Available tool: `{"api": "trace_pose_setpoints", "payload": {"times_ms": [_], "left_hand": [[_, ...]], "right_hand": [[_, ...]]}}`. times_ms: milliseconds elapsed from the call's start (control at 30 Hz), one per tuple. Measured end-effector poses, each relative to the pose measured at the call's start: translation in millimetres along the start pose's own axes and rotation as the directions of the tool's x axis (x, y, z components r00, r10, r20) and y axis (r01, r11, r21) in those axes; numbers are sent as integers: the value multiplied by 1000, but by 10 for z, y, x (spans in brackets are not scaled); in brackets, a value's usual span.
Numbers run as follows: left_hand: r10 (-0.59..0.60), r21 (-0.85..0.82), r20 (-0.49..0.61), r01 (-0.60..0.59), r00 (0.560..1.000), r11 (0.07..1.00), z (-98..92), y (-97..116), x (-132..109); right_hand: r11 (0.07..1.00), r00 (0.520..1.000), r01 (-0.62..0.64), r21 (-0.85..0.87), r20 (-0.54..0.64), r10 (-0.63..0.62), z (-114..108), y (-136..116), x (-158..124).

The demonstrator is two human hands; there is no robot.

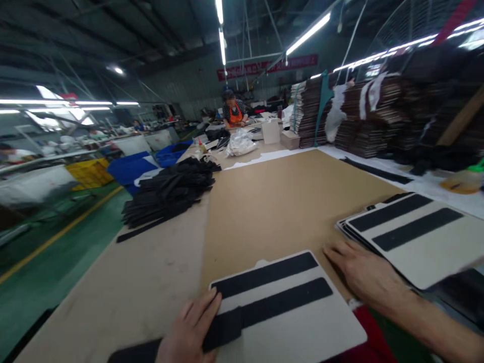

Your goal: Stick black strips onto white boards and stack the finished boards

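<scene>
A pale board with rounded corners (298, 327) lies in front of me, two black strips (272, 302) running across it. My left hand (191, 327) is closed at the board's left edge on a loose black strip (227, 330), which overlaps the end of the lower strip. Another length of black shows left of that hand; whether it is the same piece, I cannot tell. My right hand (350, 264) rests on the brown sheet (280, 201), fingers stretched out and holding nothing. It lies between the board and a stack of similar boards (412, 237).
A heap of black strips (170, 191) lies on the table's left side. At the back are a clear plastic bag (241, 142) and tall piles of brown panels (370, 116). A bottle of amber liquid (463, 181) sits at right. A person in an orange apron (235, 116) works beyond.
</scene>
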State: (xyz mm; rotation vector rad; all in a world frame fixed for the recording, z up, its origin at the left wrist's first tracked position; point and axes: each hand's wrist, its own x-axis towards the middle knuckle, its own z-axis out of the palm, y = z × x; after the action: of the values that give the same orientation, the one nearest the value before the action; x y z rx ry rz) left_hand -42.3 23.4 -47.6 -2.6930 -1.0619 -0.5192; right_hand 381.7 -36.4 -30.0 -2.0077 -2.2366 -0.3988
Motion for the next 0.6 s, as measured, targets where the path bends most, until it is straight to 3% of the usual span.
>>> {"api": "trace_pose_setpoints", "payload": {"times_ms": [100, 267, 400, 500, 600], "left_hand": [[-19, 12, -16, 20, 1000, 1000, -65, 80, 7], [-20, 12, -70, 21, 997, 1000, -21, 86, -21], [19, -15, -106, -21, 994, 1000, 17, -1, -54], [39, -39, -119, -44, 992, 998, 44, -64, -65], [15, -78, -123, -25, 992, 997, 90, -105, -72]], "right_hand": [[980, 996, 24, 196, -88, -6, 122, 44, -98], [897, 983, 16, 441, -172, 67, 247, -275, -195], [787, 973, -141, 600, -64, 223, 190, -364, -93], [702, 969, -214, 679, 57, 241, 26, -313, -44], [803, 983, -173, 571, 54, 173, -101, -376, -111]]}}
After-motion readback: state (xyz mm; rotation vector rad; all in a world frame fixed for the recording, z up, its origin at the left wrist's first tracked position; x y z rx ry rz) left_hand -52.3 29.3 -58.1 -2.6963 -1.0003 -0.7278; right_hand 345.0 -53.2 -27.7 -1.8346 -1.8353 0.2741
